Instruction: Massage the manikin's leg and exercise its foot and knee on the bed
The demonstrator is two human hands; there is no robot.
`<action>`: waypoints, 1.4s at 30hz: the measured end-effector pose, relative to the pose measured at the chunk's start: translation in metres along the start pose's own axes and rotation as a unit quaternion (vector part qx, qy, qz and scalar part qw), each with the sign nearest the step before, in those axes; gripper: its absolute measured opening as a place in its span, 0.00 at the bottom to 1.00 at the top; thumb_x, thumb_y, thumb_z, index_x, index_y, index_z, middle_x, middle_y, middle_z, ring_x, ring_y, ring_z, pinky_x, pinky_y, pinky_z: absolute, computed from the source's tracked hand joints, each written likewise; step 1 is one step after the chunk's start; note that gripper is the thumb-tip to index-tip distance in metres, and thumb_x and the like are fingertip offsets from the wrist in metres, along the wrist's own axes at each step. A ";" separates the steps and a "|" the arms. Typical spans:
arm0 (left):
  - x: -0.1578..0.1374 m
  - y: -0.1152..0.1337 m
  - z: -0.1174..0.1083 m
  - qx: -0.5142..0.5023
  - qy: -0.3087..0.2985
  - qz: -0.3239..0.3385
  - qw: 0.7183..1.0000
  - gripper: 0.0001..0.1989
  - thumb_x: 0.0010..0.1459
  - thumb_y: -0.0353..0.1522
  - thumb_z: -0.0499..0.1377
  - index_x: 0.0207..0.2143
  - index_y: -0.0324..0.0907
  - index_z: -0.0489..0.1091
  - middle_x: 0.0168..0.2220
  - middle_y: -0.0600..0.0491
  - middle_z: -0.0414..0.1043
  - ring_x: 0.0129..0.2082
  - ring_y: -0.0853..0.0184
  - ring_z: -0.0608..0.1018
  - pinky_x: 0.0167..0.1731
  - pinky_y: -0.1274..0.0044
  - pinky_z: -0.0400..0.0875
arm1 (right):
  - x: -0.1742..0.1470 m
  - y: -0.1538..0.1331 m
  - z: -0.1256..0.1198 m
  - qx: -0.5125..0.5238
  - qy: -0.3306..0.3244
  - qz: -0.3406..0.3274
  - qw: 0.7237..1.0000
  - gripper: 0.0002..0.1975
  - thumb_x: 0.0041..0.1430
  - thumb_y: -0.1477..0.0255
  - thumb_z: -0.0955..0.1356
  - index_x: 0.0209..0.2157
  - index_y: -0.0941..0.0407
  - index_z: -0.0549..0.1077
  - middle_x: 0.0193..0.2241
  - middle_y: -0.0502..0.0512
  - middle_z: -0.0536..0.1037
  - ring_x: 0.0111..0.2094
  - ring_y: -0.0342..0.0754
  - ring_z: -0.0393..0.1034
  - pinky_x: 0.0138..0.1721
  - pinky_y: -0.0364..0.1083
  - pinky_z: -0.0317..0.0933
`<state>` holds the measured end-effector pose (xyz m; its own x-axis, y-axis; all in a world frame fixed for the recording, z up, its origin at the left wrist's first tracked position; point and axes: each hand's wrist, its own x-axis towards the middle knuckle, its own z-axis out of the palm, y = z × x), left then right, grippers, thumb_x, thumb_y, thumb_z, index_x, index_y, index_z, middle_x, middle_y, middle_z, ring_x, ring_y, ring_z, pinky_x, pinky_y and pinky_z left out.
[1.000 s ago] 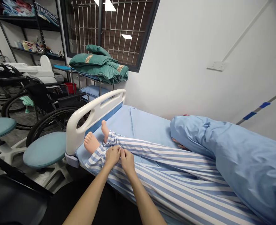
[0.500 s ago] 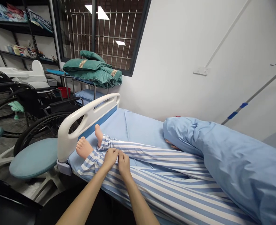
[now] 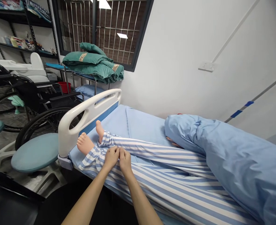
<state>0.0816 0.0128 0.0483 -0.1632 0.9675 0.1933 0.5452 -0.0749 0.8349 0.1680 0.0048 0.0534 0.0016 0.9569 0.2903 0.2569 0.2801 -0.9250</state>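
Observation:
My left hand (image 3: 111,156) and my right hand (image 3: 125,159) are side by side over the near shin of a manikin lying on a bed. Their fingers are curled in and the fingertips almost meet. Whether they pinch the cloth is hidden by the hands. Blue-and-white striped trousers (image 3: 156,153) cover both legs down to the ankles. The near bare foot (image 3: 85,143) and the far bare foot (image 3: 100,130) stick out beside the footboard, toes up. A light blue quilt (image 3: 234,150) is bunched over the upper body, and part of a hand (image 3: 173,141) shows beneath its edge.
A white footboard (image 3: 69,125) closes the bed's left end. Beyond it stand a round blue stool (image 3: 36,152) and a wheelchair (image 3: 51,115). Green folded bedding (image 3: 93,64) lies on a rack under the window. The wall (image 3: 175,62) runs along the bed's far side.
The view has tilted slightly down, so the background sits higher in the picture. My hands remain over the near shin, and the right hand looks slightly more curled.

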 end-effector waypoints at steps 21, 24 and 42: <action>-0.002 -0.007 0.002 -0.056 0.046 0.009 0.997 0.16 0.57 0.38 0.43 0.19 0.41 0.57 0.19 0.57 0.61 0.22 0.72 0.64 0.27 0.80 0.56 | -0.002 0.000 0.018 -0.047 0.041 0.007 0.998 0.24 0.60 0.59 0.54 0.22 0.58 0.69 0.21 0.55 0.73 0.23 0.46 0.64 0.26 0.42 0.52; 0.000 -0.006 0.002 -0.063 0.038 0.002 0.997 0.15 0.56 0.37 0.44 0.19 0.41 0.58 0.20 0.56 0.62 0.23 0.72 0.64 0.27 0.79 0.57 | 0.001 0.000 0.017 -0.044 0.041 0.010 0.998 0.23 0.60 0.59 0.54 0.21 0.57 0.68 0.21 0.55 0.73 0.23 0.46 0.63 0.25 0.43 0.53; -0.003 0.018 0.011 -0.236 0.119 -0.053 0.963 0.16 0.52 0.38 0.50 0.16 0.41 0.53 0.15 0.60 0.53 0.19 0.75 0.58 0.21 0.81 0.53 | 0.005 0.000 0.011 0.037 0.054 0.041 0.997 0.21 0.57 0.59 0.56 0.19 0.58 0.64 0.18 0.52 0.69 0.22 0.44 0.60 0.25 0.42 0.53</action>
<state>0.1013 0.0108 0.0568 -0.4123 0.8971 0.1589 0.0890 -0.1339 0.9870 0.1579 0.0107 0.0520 0.1244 0.9643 0.2336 0.1806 0.2095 -0.9610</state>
